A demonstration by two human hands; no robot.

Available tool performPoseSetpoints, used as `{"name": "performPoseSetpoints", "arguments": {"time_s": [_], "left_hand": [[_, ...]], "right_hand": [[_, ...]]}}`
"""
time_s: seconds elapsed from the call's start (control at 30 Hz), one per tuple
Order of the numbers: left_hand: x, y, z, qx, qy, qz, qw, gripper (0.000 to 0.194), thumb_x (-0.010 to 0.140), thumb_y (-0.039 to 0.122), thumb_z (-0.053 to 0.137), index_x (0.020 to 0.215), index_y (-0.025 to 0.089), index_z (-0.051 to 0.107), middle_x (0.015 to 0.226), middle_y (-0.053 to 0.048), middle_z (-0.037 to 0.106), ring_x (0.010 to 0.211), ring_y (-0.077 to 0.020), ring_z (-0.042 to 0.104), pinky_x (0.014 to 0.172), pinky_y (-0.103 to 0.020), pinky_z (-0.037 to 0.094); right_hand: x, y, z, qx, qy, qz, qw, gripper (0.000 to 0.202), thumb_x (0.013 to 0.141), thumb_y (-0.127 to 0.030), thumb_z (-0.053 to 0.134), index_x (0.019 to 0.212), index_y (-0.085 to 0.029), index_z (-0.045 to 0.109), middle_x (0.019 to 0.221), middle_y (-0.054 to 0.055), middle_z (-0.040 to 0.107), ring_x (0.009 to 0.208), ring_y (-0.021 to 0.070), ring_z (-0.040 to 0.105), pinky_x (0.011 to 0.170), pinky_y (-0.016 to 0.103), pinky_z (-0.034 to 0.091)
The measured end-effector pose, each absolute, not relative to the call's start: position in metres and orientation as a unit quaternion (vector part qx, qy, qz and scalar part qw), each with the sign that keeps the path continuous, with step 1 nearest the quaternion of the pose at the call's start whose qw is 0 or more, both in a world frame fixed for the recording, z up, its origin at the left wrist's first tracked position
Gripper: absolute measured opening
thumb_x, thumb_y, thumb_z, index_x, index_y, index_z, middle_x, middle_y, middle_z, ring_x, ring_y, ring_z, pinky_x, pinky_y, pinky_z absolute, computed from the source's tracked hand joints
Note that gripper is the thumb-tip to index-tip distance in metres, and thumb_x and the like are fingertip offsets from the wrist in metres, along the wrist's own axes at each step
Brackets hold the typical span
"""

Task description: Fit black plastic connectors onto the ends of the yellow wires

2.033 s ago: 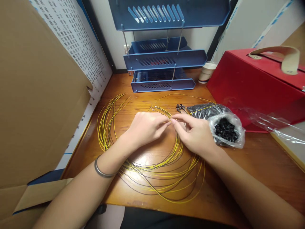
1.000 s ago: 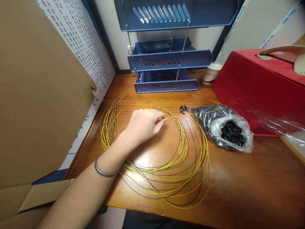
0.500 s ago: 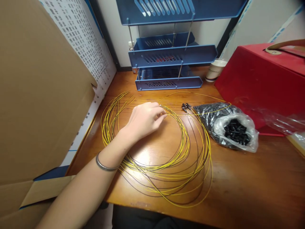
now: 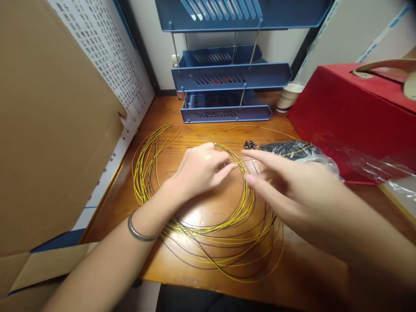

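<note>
My left hand [image 4: 208, 167], with a bracelet [image 4: 139, 229] on its wrist, pinches a thin yellow cable [image 4: 238, 162] near one end. Close on the right is my right hand [image 4: 286, 182], thumb and forefinger apart around the line of that cable, without visibly gripping it. Below both hands lies a loose coil of yellow and dark cables [image 4: 248, 199] on the wooden table. Small black connector pieces [image 4: 249, 145] sit at some cable ends. A plastic bag [image 4: 292, 148] of black parts is partly hidden behind my right hand.
A blue tiered letter tray [image 4: 227, 113] stands at the back, with a paper cup [image 4: 289, 97] beside it. A red box [image 4: 351, 117] with a strap handle is at the right. Cardboard [image 4: 58, 130] rises along the left.
My right hand has come in from the right and now hovers near the cable by my left fingertips. The left hand keeps its pinch and has shifted slightly right. The view has moved a little.
</note>
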State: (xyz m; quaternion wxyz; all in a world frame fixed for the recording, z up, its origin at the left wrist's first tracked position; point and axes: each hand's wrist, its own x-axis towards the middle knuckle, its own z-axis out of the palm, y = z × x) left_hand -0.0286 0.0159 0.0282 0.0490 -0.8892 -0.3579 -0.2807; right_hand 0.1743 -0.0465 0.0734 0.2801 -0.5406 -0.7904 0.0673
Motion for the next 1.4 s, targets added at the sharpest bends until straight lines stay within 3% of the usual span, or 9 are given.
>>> {"name": "performPoseSetpoints", "arguments": {"time_s": [0.1,0.2,0.4,0.57,0.73,0.93,1.1,1.27,1.4], "left_hand": [[-0.026,0.014,0.029,-0.891,-0.339,-0.298,0.042,0.031,0.097,0.036,0.058,0.074,0.019,0.070,0.065,-0.002,0.070,0.060,-0.0154,0.050,0.058,-0.030,0.035],[-0.026,0.015,0.029,-0.902,-0.318,-0.291,0.023,0.029,0.097,0.037,0.059,0.079,0.019,0.072,0.070,-0.002,0.073,0.062,-0.0151,0.050,0.060,-0.030,0.037],[-0.031,0.018,0.033,-0.901,-0.328,-0.283,-0.008,0.016,0.094,0.030,0.064,0.090,0.020,0.076,0.078,-0.002,0.076,0.068,-0.0166,0.052,0.064,-0.031,0.039],[-0.031,0.017,0.034,-0.905,-0.339,-0.255,-0.029,0.016,0.094,0.029,0.063,0.095,0.019,0.076,0.090,-0.004,0.077,0.076,-0.0180,0.056,0.071,-0.032,0.043],[-0.031,0.017,0.031,-0.896,-0.362,-0.256,-0.017,0.020,0.096,0.030,0.060,0.089,0.017,0.074,0.083,-0.004,0.075,0.074,-0.0180,0.057,0.068,-0.032,0.042],[-0.027,0.015,0.031,-0.897,-0.329,-0.296,0.004,0.022,0.099,0.030,0.057,0.089,0.016,0.071,0.083,-0.005,0.074,0.072,-0.0156,0.058,0.069,-0.029,0.044],[-0.023,0.011,0.032,-0.898,-0.294,-0.326,-0.003,0.023,0.099,0.028,0.056,0.092,0.014,0.072,0.082,-0.006,0.073,0.072,-0.0153,0.060,0.068,-0.028,0.046],[-0.024,0.011,0.031,-0.893,-0.311,-0.323,-0.038,0.018,0.098,0.027,0.060,0.105,0.015,0.071,0.097,-0.007,0.077,0.082,-0.0163,0.066,0.076,-0.029,0.051],[-0.024,0.011,0.031,-0.888,-0.324,-0.326,-0.029,0.015,0.096,0.025,0.062,0.102,0.016,0.072,0.097,-0.005,0.078,0.081,-0.0165,0.067,0.075,-0.029,0.051]], "right_hand": [[0.172,-0.030,0.073,-0.529,-0.813,0.118,0.213,0.025,0.088,-0.022,0.058,0.093,-0.029,0.081,0.067,-0.001,0.075,0.055,0.0170,0.064,0.050,0.029,0.043],[0.178,-0.014,0.069,-0.527,-0.817,0.141,0.187,0.023,0.083,-0.021,0.062,0.087,-0.029,0.083,0.074,-0.002,0.078,0.063,0.0188,0.070,0.056,0.029,0.047],[0.200,-0.007,0.054,-0.612,-0.733,0.072,0.287,0.017,0.079,-0.018,0.068,0.086,-0.023,0.083,0.081,0.004,0.080,0.071,0.0252,0.074,0.071,0.038,0.056],[0.200,-0.016,0.044,-0.618,-0.705,0.057,0.344,0.016,0.080,-0.022,0.068,0.087,-0.022,0.082,0.071,0.004,0.077,0.057,0.0225,0.069,0.063,0.036,0.055],[0.197,-0.020,0.037,-0.613,-0.704,0.008,0.359,0.018,0.082,-0.022,0.065,0.089,-0.021,0.081,0.075,0.005,0.079,0.054,0.0206,0.068,0.058,0.033,0.051],[0.187,-0.025,0.024,-0.554,-0.746,-0.114,0.351,0.030,0.087,-0.021,0.064,0.115,-0.017,0.074,0.076,0.003,0.079,0.045,0.0168,0.061,0.050,0.030,0.043],[0.176,-0.031,0.018,-0.465,-0.792,-0.069,0.390,0.017,0.093,-0.018,0.061,0.102,-0.016,0.075,0.075,0.001,0.078,0.043,0.0094,0.058,0.048,0.024,0.040],[0.173,-0.031,0.019,-0.519,-0.745,-0.031,0.418,0.011,0.091,-0.022,0.065,0.090,-0.017,0.076,0.064,-0.001,0.073,0.038,0.0085,0.052,0.045,0.024,0.038],[0.170,-0.032,0.021,-0.540,-0.710,0.039,0.451,0.012,0.091,-0.024,0.066,0.088,-0.017,0.075,0.065,0.000,0.073,0.042,0.0095,0.055,0.045,0.023,0.039]]}}
